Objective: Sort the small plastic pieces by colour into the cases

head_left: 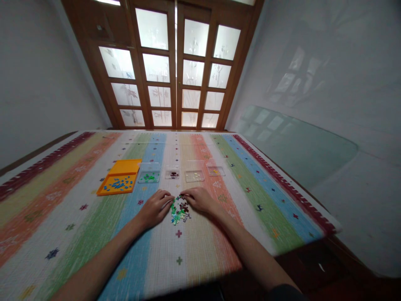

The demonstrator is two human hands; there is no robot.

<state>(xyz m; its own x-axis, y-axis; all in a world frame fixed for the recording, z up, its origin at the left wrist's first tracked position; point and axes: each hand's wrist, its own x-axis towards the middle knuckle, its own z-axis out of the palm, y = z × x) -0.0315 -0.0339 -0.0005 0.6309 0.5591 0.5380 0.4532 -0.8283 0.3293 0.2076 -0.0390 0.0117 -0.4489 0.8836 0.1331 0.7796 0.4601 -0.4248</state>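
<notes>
A small heap of tiny coloured pieces (179,214), mostly green, dark red and pale ones, lies on the striped cloth between my hands. My left hand (158,207) rests at the heap's left edge, its fingers curled and pressed together at the tips. At the heap's upper right edge, my right hand (199,199) has thumb and fingers closed in a pinch. Anything in either hand's fingertips is too small to make out. Beyond the hands stand an orange box (99,192) with blue pieces and a clear box (140,180) with green pieces.
Further right are a small clear box (167,177) with dark pieces, another clear box (188,179) with pale pieces and one (223,172) with yellow pieces. Their lids stand open. The striped tablecloth (200,251) covers the table. Wooden glass-paned doors (177,62) stand behind.
</notes>
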